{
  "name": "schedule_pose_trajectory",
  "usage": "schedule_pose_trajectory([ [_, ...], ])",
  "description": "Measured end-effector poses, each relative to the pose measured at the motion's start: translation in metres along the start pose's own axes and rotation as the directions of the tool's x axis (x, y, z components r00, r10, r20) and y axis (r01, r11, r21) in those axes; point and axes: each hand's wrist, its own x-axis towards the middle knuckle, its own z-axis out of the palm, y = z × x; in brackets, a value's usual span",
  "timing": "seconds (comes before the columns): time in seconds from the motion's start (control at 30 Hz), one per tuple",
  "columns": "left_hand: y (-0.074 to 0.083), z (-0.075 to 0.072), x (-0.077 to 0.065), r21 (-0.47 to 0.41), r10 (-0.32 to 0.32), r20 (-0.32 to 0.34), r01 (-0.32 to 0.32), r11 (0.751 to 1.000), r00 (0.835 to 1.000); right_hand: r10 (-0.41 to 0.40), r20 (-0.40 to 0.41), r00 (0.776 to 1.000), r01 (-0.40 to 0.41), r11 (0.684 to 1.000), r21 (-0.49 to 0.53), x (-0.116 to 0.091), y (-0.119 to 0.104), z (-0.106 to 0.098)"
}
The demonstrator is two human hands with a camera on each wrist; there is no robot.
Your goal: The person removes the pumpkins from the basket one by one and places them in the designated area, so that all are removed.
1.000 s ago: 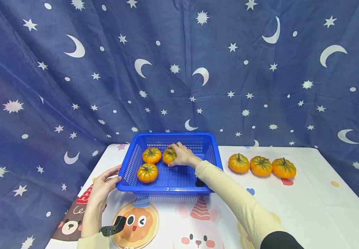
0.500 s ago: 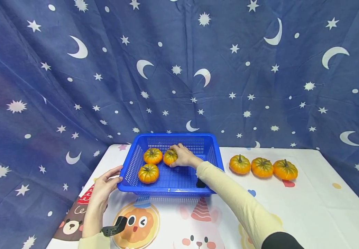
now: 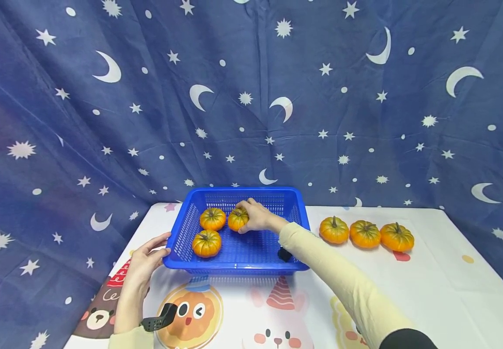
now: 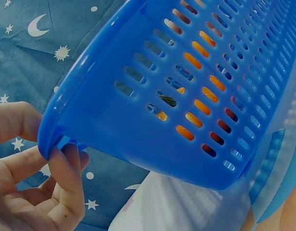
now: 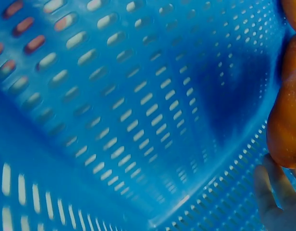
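Observation:
A blue plastic basket with slotted walls stands on the table. My left hand pinches its left rim between fingers and thumb; the left wrist view shows the fingertips curled under the lip. Inside the basket, my right hand grips a small orange-green pumpkin from its right side. Two more pumpkins sit to the left of it, a back pumpkin and a front pumpkin. At the edge of the right wrist view, the right fingers lie against the orange pumpkin.
Right of the basket, a row of three pumpkins stands on the table: a left one, a middle one and a right one. A white cartoon-print tablecloth covers the table. Behind hangs a dark blue star-and-moon curtain.
The right wrist and forearm have shifted slightly to the right, while the right hand keeps hold of the same pumpkin. The left hand stays on the basket rim.

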Motion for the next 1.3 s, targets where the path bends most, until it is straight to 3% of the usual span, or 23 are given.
schedule_pose_trajectory([
  [0.6, -0.001, 0.001, -0.001, -0.005, 0.003, 0.001, -0.003, 1.0, 1.0, -0.077, -0.016, 0.997, 0.076, 0.996, -0.041, -0.029, -0.01, -0.041],
  [0.93, -0.001, 0.0, -0.001, -0.014, 0.002, 0.008, -0.002, 1.0, 1.0, -0.117, -0.068, 0.991, 0.113, 0.992, -0.054, -0.058, -0.015, -0.061],
  [1.3, 0.0, 0.001, 0.0, -0.004, -0.012, 0.006, 0.012, 1.0, 1.0, -0.134, -0.183, 0.974, 0.125, 0.99, -0.059, -0.096, 0.001, -0.078],
])
